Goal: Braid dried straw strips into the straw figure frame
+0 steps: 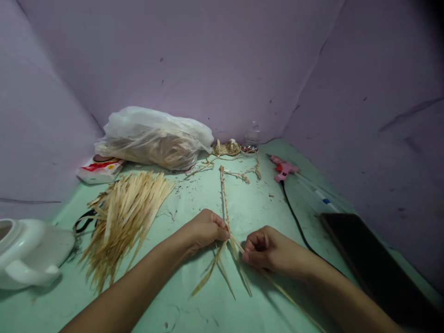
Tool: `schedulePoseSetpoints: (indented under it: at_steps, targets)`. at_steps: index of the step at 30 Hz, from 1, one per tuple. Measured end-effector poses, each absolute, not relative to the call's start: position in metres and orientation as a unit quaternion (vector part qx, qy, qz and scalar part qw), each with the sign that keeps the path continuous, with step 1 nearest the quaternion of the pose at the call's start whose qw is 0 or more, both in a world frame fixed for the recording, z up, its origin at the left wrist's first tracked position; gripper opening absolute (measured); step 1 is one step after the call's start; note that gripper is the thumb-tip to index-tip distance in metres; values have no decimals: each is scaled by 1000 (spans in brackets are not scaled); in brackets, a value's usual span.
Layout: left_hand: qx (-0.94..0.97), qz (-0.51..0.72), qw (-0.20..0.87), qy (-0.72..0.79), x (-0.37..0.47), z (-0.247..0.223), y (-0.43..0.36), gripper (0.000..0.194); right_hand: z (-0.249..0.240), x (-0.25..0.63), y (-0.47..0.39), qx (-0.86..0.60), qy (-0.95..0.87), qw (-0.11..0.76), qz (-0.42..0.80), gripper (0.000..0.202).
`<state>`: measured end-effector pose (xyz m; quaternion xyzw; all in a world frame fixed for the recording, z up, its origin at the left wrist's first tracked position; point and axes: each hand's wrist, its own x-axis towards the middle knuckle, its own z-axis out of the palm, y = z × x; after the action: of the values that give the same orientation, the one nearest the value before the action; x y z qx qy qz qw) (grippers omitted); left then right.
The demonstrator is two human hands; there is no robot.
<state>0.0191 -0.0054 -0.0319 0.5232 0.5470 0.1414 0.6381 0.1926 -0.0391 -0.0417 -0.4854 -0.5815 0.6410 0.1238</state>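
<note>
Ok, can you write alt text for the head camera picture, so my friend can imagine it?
The left hand pinches a thin braid while the right hand holds a strip. On the green table are a straw-like bundle, plastic bag and pink glue gun.

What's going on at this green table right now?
A person is handling a thin, braided-looking straw-coloured cord on a pale green table. The left hand has its grip where the cord splays into loose, pale strips, and the right hand has a long, narrow yellowish strip in its grip. A thick bundle of flat, dry straw-coloured strips lies off to the left, and a pink glue gun with a black cable lies to the right.
</note>
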Motion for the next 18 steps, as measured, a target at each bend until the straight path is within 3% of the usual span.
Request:
schedulePoseSetpoints:
  at_steps: [18]
  targets:
    - [523, 145, 633, 552, 19, -35, -4, 1, -40, 194, -42, -482, -584, 105, 645, 15]
